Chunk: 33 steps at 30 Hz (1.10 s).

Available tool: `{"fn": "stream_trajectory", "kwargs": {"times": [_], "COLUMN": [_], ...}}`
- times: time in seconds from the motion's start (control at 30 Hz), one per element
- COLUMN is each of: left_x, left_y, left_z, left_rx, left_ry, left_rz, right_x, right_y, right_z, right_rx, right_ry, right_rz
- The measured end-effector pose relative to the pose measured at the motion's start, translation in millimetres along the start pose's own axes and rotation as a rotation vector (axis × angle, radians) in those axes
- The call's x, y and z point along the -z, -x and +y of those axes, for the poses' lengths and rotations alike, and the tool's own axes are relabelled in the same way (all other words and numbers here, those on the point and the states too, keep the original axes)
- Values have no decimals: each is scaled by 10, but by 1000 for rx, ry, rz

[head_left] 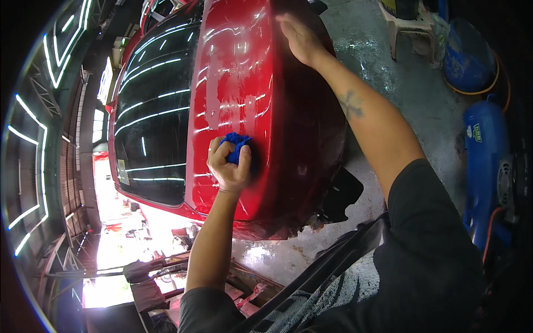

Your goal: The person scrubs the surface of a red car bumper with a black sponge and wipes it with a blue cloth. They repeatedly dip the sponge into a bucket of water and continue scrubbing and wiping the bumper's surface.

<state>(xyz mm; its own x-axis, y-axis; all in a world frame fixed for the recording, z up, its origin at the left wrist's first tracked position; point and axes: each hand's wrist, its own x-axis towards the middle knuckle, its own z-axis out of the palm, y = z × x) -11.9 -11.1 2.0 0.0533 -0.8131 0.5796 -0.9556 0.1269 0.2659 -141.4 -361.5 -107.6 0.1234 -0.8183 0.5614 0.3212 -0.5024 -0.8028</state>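
Observation:
My left hand (229,169) is closed round a bunched blue cloth (237,145), which rests on the glossy red car panel (233,94). Streaks and hazy smears, perhaps wet, run over the paint beyond the cloth. Farther off, my right hand (300,41) lies with its fingers stretched along the panel's right edge, holding nothing. The fingertips look set against the paint, though blurred. To the left of the panel is the car's dark window (155,116), which mirrors bright ceiling lights.
A blue tank-shaped machine (483,150) and a blue drum (469,55) with an orange hose stand at the right. Behind them is a small stand (413,25) with a container on top. A dark jagged piece (341,197) juts from the car's near right side.

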Motion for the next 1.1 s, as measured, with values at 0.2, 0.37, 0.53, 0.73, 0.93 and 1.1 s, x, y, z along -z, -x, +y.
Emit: {"fn": "stream_trajectory", "kwargs": {"times": [0.2,0.37,0.53,0.73,0.93,1.1], "left_x": [7,-14,90,-166,95,49], "left_y": [50,65,125,-89,138,81], "left_z": [2,-51,-9,49,-94,-99], "left_rx": [43,-20,40,-24,-5,-7], "left_ry": [-13,-21,-19,78,6,39], "left_rz": [-18,-9,-33,-15,-41,-34], "right_x": [-356,-409,-468,15,-486,-303], "right_y": [1502,3366,2418,128,1682,2737], "right_z": [-584,-1866,-1359,179,-870,-1487], "right_rx": [-64,-97,-99,-92,-92,-120], "right_ry": [151,93,177,-26,141,146], "right_rz": [60,-282,-87,0,-82,-255]}}
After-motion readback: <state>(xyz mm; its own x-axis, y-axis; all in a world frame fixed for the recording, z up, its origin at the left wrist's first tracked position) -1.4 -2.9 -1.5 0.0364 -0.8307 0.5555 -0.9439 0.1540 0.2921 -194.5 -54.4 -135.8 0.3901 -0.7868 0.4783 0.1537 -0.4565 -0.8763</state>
